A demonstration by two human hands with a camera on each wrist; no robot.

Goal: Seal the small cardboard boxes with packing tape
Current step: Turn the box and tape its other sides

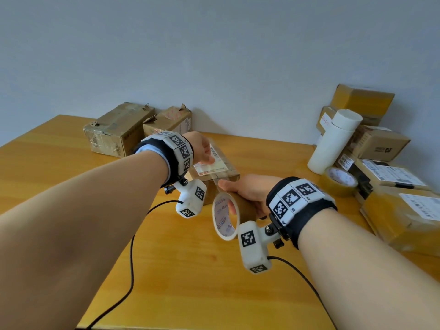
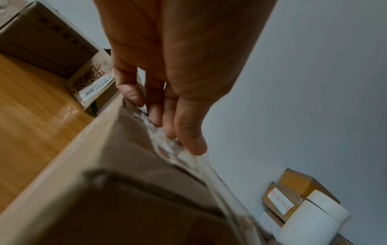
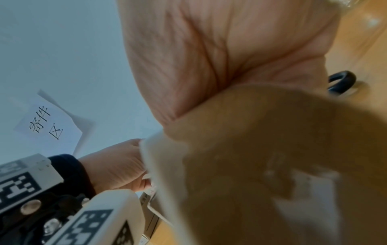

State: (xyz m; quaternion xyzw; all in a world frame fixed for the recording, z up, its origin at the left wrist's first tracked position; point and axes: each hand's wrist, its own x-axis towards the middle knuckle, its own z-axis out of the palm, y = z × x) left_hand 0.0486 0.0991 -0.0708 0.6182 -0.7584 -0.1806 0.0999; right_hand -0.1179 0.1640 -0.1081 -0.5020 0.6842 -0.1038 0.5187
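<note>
On table centre: small box (image 1: 214,173) | left hand (image 1: 200,148) fingers flat, pressing clear tape strip (image 1: 215,179) onto lid | right hand (image 1: 247,194) curled round tape roll (image 1: 226,216) | step: laying strip | next: likely draw roll past near edge, cut.

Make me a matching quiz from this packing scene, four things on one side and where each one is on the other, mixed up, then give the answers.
Things:
1. tape roll
2. spare tape roll
3. white tube
4. left hand

Places:
A. leaning against the stacked boxes
B. pressing on top of the small box
C. gripped by the right hand
D. lying on the table beside the tube

Pairs: 1-C, 2-D, 3-A, 4-B
</note>
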